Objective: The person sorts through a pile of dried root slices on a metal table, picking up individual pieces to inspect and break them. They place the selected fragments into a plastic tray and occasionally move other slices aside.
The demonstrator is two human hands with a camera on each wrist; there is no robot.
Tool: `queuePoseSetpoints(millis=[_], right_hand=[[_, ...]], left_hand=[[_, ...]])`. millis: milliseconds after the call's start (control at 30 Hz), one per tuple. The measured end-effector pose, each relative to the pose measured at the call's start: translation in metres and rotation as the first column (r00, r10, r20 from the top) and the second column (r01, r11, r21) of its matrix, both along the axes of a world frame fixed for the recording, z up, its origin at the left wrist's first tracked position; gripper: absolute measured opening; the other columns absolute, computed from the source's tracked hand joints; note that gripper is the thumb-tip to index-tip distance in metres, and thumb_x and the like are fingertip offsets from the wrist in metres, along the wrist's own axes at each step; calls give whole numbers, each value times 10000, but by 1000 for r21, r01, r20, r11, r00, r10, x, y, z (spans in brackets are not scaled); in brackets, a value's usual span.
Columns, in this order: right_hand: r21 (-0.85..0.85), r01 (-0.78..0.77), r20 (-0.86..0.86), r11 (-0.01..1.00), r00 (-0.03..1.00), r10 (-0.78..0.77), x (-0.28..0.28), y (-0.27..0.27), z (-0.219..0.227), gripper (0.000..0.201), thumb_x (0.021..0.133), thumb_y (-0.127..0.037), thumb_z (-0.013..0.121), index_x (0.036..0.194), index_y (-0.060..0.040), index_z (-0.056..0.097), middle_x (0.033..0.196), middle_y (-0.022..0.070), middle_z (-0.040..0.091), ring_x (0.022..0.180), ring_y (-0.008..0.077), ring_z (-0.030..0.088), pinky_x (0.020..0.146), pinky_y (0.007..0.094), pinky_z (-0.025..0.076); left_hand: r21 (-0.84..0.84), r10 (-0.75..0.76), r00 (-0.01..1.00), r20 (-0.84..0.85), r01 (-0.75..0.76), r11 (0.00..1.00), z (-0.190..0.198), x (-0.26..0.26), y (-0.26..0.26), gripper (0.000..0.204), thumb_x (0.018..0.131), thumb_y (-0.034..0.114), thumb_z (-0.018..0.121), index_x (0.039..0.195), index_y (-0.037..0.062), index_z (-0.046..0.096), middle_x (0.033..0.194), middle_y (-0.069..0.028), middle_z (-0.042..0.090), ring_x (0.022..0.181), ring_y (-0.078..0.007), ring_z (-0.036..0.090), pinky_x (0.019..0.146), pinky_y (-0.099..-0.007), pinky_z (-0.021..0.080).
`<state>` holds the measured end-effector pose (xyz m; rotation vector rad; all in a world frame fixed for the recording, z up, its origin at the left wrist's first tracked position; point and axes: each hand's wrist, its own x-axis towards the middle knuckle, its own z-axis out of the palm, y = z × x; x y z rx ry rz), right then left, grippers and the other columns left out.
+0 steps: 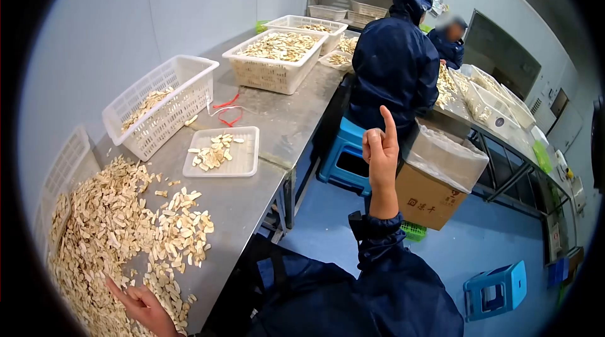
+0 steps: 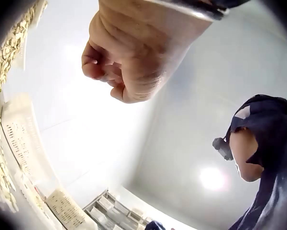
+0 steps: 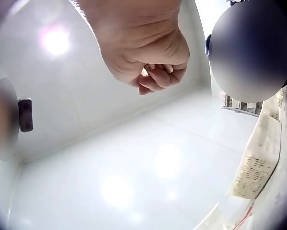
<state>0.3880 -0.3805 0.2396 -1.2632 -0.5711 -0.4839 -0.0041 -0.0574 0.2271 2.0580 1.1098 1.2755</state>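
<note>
My left hand [image 1: 145, 308] is low over the near edge of a large heap of pale dried slices [image 1: 107, 236], its index finger extended. In the left wrist view the other fingers of this hand [image 2: 129, 57] curl toward the palm, with nothing seen in them. My right hand [image 1: 382, 157] is raised away from the table, index finger pointing up. Its remaining fingers are folded in, as the right wrist view of the hand [image 3: 148, 52] shows, and no object is visible in them. A shallow white tray [image 1: 242, 163] with some slices lies on the metal table beyond the heap.
White baskets [image 1: 167, 129] of slices line the wall side of the metal table [image 1: 271, 138]; red string [image 1: 230, 116] lies near them. Two people in dark blue work at the back. A lined cardboard box [image 1: 428, 195] and blue stools [image 1: 498, 290] stand on the floor.
</note>
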Motion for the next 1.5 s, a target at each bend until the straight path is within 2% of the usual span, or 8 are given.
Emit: queuePoseSetpoints(millis=[33,133,433,533,733,1033,1433,1500], right_hand=[[-2,-2,1,1000,1000,2,1,2,-1,522,1027,-106,517,1523,-49,365,744,-15,528,547,3,391,457,159,299],[2,-6,2,1000,1000,6,1,3,-2,526,1025,-110,525,1522,-47,366,755,-10,542,554,3,400,460,160,308],[26,29,-3,999,1000,-29,3,-3,4,527,1019,-110,535,1519,-56,376,756,-4,554,541,4,400,455,162,306],[26,42,-9,999,999,-42,3,-4,7,522,1018,-109,533,1514,-52,382,754,-5,557,540,3,404,453,162,306],[39,51,-16,998,999,-51,5,-5,9,508,1019,-109,533,1503,-38,396,753,-5,558,536,2,404,450,158,302],[46,20,-33,999,999,-18,7,-2,4,506,1019,-112,541,1496,-23,401,766,-7,552,548,0,409,456,158,307],[21,3,-54,1000,999,-2,8,0,-2,504,1011,-102,543,1487,-5,407,724,-19,529,565,9,416,480,167,326],[25,-5,-69,1000,998,7,8,1,-2,500,1011,-100,543,1483,-2,411,718,-23,523,564,10,418,481,168,328]], left_hand=[[-25,0,1000,-12,0,1000,0,0,-1,728,950,58,516,1591,-8,177,670,-21,364,616,-138,293,552,-294,305],[65,-53,999,13,52,997,-4,0,0,717,952,54,510,1587,-14,184,666,-14,361,608,-137,294,552,-294,302],[44,-6,999,35,4,999,-6,-8,3,684,976,69,513,1576,-23,200,682,-13,353,624,-132,297,560,-295,300],[135,42,996,-81,-31,990,-12,-16,8,670,984,67,502,1575,-27,199,693,-12,339,629,-129,298,564,-296,301],[67,-3,1000,-24,5,998,-9,-15,5,659,990,68,495,1569,-43,200,693,-13,335,627,-127,296,564,-299,300],[111,49,995,-82,-40,993,-9,-14,4,644,987,62,494,1561,-49,225,684,-21,347,622,-133,301,556,-303,309],[206,23,995,-94,-3,978,-19,-16,9,652,971,42,505,1559,-42,235,689,-26,349,620,-138,317,546,-305,321],[174,-3,998,-65,14,985,-18,-15,8,652,971,41,503,1560,-40,235,684,-25,352,615,-140,320,543,-307,321]])
